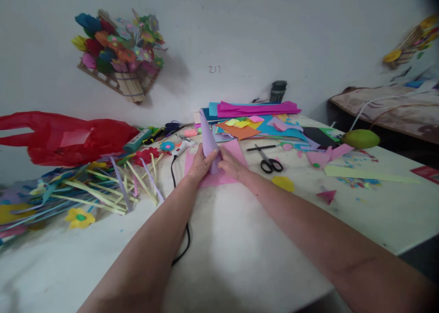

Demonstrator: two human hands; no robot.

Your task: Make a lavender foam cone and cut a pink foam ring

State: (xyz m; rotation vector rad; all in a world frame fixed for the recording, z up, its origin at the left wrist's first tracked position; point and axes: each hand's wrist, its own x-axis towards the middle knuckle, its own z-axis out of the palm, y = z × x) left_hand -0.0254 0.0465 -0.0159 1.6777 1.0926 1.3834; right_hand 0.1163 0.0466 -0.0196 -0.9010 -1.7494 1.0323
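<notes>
— Both hands, left hand [201, 163] and right hand [230, 165], have fingers wrapped round the lilac paper cone [208, 140], upright over pink paper [219, 176].
— Loosen that grip and it may unroll.

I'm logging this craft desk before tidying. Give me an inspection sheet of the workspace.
Surface: white table, stained, with paper scraps.
Job's things: lilac paper cone standing over a pink sheet.
Clutter: black scissors, pen, coloured paper stack, paper strips, yellow paper flower, red plastic bag, green fruit.
Hands: left hand and right hand both grip the cone.
Cables: black cord from the glue gun.
Surroundings: paper flower basket on the wall.
</notes>
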